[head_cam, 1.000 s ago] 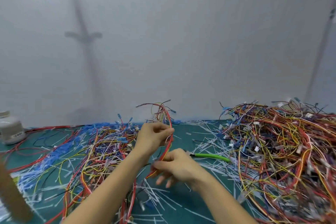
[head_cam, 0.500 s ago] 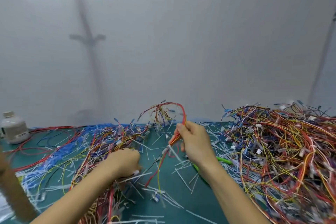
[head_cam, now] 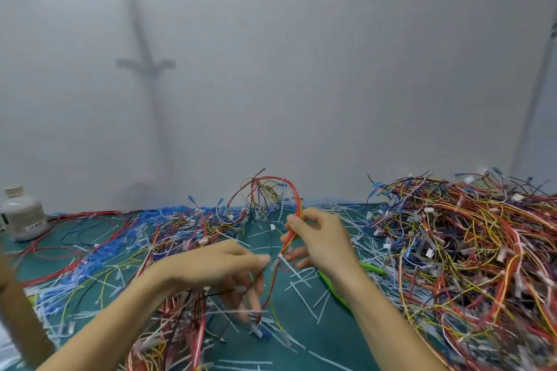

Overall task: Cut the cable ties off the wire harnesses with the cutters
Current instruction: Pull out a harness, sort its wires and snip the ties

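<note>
Mid-mat (head_cam: 325, 337), the left hand (head_cam: 217, 268) points to 3 o'clock, too blurred to call its grip, at the white cable tie (head_cam: 281, 256) on the harness (head_cam: 298, 203) running 12-to-6, pinched by the right hand (head_cam: 321, 238), with the green cutters (head_cam: 334, 290) lying at that hand's 6, nearer it.

Glossy plastic-sheathed wire harnesses (head_cam: 452, 250) and thin white plastic cable-tie offcuts (head_cam: 301, 274) cover a matt green surface (head_cam: 331, 340); the cutters (head_cam: 373, 267) have glossy green plastic handles.
</note>
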`<state>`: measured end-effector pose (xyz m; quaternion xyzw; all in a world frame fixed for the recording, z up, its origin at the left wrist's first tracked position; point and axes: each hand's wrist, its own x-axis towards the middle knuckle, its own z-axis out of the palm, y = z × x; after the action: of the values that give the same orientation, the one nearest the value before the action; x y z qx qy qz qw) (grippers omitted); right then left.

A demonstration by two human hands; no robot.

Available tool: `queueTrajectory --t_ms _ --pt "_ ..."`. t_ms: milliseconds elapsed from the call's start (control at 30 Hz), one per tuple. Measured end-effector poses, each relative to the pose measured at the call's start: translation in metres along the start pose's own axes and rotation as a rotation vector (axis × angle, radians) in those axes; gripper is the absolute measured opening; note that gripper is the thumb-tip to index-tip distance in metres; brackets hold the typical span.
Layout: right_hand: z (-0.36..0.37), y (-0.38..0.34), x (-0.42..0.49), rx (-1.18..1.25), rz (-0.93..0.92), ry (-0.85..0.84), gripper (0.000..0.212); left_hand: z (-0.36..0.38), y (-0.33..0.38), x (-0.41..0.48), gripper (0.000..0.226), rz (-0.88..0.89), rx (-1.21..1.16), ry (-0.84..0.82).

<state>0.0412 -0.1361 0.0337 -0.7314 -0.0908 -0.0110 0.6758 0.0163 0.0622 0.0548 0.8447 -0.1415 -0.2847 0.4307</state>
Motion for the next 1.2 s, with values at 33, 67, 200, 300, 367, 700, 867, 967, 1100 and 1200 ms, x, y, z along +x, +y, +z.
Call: queueTrajectory --t_ms 33,67,200,300,367,700,867,967,1100,1200 --pt "0.001 0.001 0.001 -0.016 -0.018 -0.003 0.020 0.006 0.004 0.001 0.033 0.049 0.035 -0.036" --pt "0.000 0.002 0.001 -0.047 -0.043 0.000 0.021 0.012 0.006 0.002 0.027 0.093 0.086 -0.025" --pt "-0.004 0.000 0.002 -0.152 -0.115 -0.037 0.026 0.016 0.008 0.005 0.022 0.137 0.081 0.150" --pt "-0.006 -0.003 0.002 -0.129 -0.101 -0.096 0.026 0.011 0.008 0.002 0.024 0.152 0.013 0.181" --pt "-0.007 -0.006 0.001 -0.111 -0.100 -0.138 0.024 0.014 0.008 0.002 0.026 0.143 0.025 0.196" --pt "-0.004 0.008 0.008 -0.061 -0.077 -0.068 0.029 0.038 0.014 0.004 0.020 0.214 -0.032 0.234" --pt "-0.002 0.010 0.011 -0.110 -0.110 -0.036 0.033 0.035 0.019 -0.001 0.023 0.219 0.004 0.285" --pt "-0.002 0.009 0.011 -0.077 -0.129 -0.093 0.032 0.033 0.020 -0.003 0.022 0.225 0.075 0.342" --pt "-0.006 0.008 0.011 0.012 -0.120 -0.096 0.032 0.036 0.019 -0.003 0.010 0.266 0.086 0.489" --pt "-0.003 0.010 0.011 -0.048 -0.145 -0.050 0.032 0.041 0.019 -0.003 0.008 0.279 0.040 0.507"
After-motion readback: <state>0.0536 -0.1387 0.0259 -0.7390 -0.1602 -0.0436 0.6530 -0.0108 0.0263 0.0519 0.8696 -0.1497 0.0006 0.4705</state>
